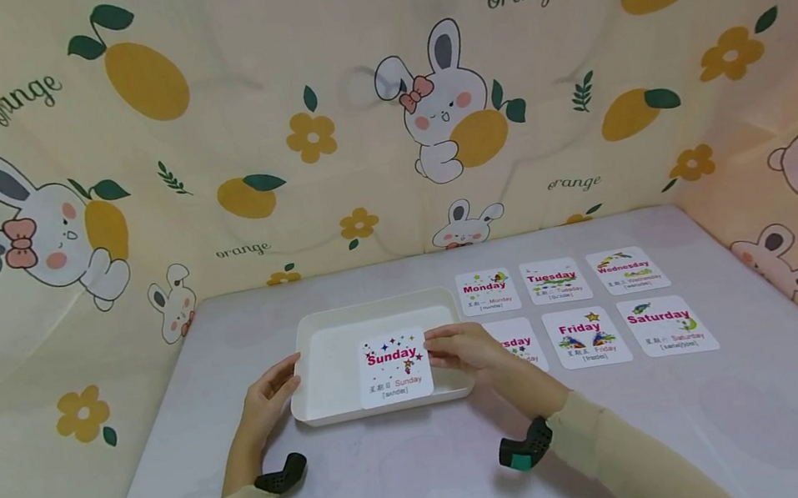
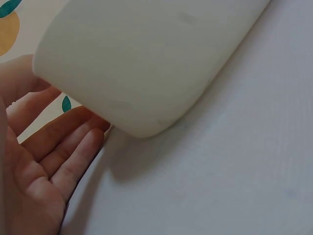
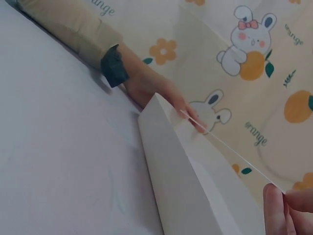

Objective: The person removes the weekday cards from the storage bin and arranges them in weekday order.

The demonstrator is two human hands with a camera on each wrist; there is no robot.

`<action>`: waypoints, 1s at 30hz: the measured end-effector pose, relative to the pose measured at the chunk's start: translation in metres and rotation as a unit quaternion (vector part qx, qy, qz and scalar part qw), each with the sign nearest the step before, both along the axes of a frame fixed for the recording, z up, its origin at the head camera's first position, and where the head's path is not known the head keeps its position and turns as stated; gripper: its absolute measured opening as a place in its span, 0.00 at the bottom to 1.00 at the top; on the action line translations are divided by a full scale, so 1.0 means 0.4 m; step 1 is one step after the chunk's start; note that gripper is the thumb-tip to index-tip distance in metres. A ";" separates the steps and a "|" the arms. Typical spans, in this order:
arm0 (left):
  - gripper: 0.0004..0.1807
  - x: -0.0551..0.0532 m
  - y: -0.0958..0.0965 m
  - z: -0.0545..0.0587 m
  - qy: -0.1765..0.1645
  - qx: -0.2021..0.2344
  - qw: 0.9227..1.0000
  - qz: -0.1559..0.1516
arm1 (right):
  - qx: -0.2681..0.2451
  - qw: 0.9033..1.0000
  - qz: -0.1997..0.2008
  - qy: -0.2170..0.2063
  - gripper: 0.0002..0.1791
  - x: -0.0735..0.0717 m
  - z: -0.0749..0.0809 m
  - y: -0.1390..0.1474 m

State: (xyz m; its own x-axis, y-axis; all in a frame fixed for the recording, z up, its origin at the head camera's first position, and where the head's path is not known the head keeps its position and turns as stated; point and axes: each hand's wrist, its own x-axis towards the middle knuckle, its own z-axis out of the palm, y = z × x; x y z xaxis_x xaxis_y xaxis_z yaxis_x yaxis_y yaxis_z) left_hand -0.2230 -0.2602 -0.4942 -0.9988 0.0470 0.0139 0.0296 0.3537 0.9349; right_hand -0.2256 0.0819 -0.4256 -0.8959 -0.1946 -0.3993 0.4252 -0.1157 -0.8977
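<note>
My right hand (image 1: 463,348) pinches the right edge of a white Sunday card (image 1: 396,371) between thumb and fingers. That card is held tilted above a shallow white tray (image 1: 321,343), its printed face showing in the head view. In the right wrist view the card (image 3: 234,152) appears as a thin edge-on line. At the tray's left side, my left hand (image 1: 263,397) touches the rim with fairly straight fingers. The left wrist view shows those fingers (image 2: 73,152) against the outside of the tray wall (image 2: 127,73).
To the tray's right lie two rows of weekday cards: Monday (image 1: 488,292), Tuesday (image 1: 556,281) and Wednesday (image 1: 627,270) behind, Friday (image 1: 586,338) and Saturday (image 1: 667,326) in front. My right hand and forearm partly cover another front-row card (image 1: 525,342). Patterned cloth (image 1: 352,120) surrounds the table.
</note>
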 end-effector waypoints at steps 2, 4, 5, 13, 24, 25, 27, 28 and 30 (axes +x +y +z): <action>0.26 0.000 0.000 0.000 0.000 0.000 1.000 0.001 | 0.002 1.000 0.003 0.003 0.20 0.003 0.002 0.006; 0.26 0.000 -0.001 0.001 0.000 0.001 1.000 0.001 | 0.003 1.000 0.008 0.006 0.20 0.006 0.003 0.013; 0.26 0.000 -0.001 0.001 0.000 0.001 1.000 0.001 | 0.002 1.000 0.011 0.008 0.20 0.008 0.004 0.016; 0.26 0.000 -0.004 -0.001 -0.003 0.004 1.000 0.000 | 0.005 0.999 0.027 0.029 0.20 0.022 0.002 0.043; 0.27 -0.006 -0.005 -0.006 -0.007 -0.006 1.000 0.003 | 0.019 0.998 0.039 0.035 0.19 0.039 0.007 0.085; 0.27 -0.006 -0.005 -0.005 -0.006 -0.005 1.000 0.002 | 0.024 0.998 0.040 0.035 0.19 0.041 0.006 0.090; 0.27 -0.005 -0.005 -0.004 -0.003 -0.004 1.000 0.000 | 0.036 0.998 0.040 0.033 0.19 0.047 0.006 0.101; 0.27 -0.004 -0.004 -0.003 -0.002 -0.003 1.000 0.000 | 0.043 0.998 0.042 0.032 0.19 0.050 0.006 0.107; 0.27 -0.003 -0.003 -0.002 0.000 -0.002 1.000 -0.001 | 0.053 0.997 0.048 0.036 0.19 0.056 0.004 0.121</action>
State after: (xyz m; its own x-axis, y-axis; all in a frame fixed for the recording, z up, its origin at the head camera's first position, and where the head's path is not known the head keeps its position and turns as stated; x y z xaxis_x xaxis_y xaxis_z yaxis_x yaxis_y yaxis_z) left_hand -0.2243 -0.2615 -0.4948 -0.9987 0.0485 0.0143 0.0307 0.3579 0.9333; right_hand -0.2032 0.1304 -0.4240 -0.9025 -0.2408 -0.3569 0.3632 0.0195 -0.9315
